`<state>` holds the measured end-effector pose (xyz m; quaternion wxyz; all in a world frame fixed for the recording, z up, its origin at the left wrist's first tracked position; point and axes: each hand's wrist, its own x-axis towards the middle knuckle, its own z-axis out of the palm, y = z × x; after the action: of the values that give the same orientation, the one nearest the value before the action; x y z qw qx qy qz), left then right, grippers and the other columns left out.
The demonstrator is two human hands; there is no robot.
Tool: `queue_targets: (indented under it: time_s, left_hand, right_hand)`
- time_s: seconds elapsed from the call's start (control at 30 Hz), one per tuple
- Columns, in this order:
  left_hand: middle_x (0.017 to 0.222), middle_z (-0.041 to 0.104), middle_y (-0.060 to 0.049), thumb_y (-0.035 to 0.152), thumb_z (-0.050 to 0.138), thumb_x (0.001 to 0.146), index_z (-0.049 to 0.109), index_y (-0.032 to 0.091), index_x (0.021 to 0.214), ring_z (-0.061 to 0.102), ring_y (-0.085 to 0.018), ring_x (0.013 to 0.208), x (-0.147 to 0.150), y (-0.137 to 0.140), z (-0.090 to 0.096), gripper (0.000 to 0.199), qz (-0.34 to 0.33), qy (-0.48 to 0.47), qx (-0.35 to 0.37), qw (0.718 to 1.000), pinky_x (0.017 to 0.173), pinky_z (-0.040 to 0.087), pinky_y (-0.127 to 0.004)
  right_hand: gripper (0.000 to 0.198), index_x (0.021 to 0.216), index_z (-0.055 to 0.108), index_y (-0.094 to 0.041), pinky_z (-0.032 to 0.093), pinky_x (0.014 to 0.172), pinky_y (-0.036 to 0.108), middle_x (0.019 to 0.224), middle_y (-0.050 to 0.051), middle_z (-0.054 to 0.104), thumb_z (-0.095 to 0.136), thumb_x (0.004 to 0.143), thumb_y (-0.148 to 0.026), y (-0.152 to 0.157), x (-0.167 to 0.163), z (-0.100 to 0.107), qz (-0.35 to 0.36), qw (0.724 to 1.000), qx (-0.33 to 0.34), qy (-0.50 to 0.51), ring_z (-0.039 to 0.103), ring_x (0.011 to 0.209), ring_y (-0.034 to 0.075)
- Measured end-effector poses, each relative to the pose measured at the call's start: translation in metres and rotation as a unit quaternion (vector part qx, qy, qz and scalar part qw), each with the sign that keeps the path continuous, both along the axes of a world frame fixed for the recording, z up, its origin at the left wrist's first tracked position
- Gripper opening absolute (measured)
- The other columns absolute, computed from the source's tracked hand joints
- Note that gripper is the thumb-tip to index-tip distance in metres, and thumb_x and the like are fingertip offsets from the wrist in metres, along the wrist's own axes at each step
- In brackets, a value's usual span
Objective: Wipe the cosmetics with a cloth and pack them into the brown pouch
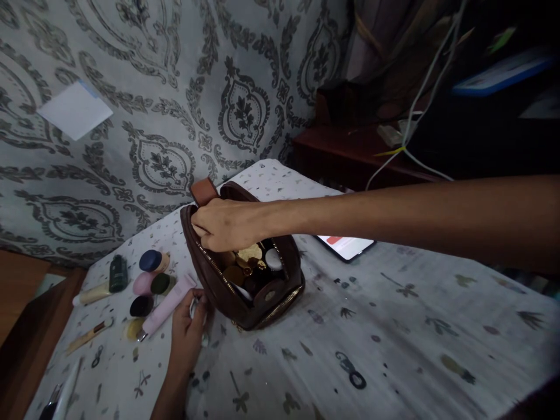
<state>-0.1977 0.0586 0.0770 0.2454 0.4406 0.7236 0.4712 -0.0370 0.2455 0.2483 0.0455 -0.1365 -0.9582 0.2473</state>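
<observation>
A brown leather pouch [227, 291] stands unzipped on a patterned cloth [394, 338], with several small cosmetic items inside. My right hand [221, 224] reaches across from the right and grips the pouch's upper rim beside its tan pull tab [203, 191]. My left hand [188, 329] rests on the cloth at the pouch's near left corner, fingers closed on a small whitish object I cannot identify. A pink tube [166, 306] lies just left of that hand.
Several jars, tubes and a dark green bottle [118, 273] lie in a cluster at the left. A lit phone [345, 245] rests behind the pouch. A dark wooden shelf [350, 146] with cables stands at the back right. The table's edge drops off at left.
</observation>
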Motion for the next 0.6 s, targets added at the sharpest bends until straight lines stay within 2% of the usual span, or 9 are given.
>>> queue_targets:
  time_s: [0.2,0.43,0.6]
  left_hand:
    - [0.060,0.053,0.004,0.052,0.058,0.087,0.061,0.018,0.084,0.040,-0.010,0.050,-0.0014,0.0004,-0.0032,0.035,0.003,-0.024,0.006,1.000,0.044,0.034,-0.019]
    - [0.062,0.052,0.004,0.051,0.058,0.088,0.058,0.018,0.082,0.042,-0.009,0.050,-0.0002,0.0002,-0.0036,0.033,0.001,-0.041,0.007,0.999,0.043,0.036,-0.018]
    - [0.060,0.053,0.003,0.054,0.060,0.084,0.059,0.018,0.078,0.045,-0.010,0.050,0.0026,0.0026,0.0009,0.036,0.006,-0.051,0.004,0.999,0.041,0.035,-0.018]
  right_hand:
    - [0.019,0.086,0.069,-0.005,0.048,0.060,0.027,0.082,0.016,0.073,0.054,0.084,-0.016,-0.0081,-0.0040,0.0032,-0.030,0.999,0.003,-0.037,0.066,0.068,0.019]
    - [0.024,0.096,0.070,-0.007,0.049,0.062,0.029,0.098,0.020,0.072,0.055,0.083,-0.020,-0.0068,-0.0066,-0.0027,-0.047,0.998,0.027,-0.016,0.068,0.085,0.026]
    - [0.021,0.090,0.070,-0.007,0.048,0.063,0.031,0.093,0.019,0.071,0.054,0.082,-0.018,-0.0039,-0.0060,0.0002,-0.035,0.997,0.064,-0.023,0.067,0.084,0.026]
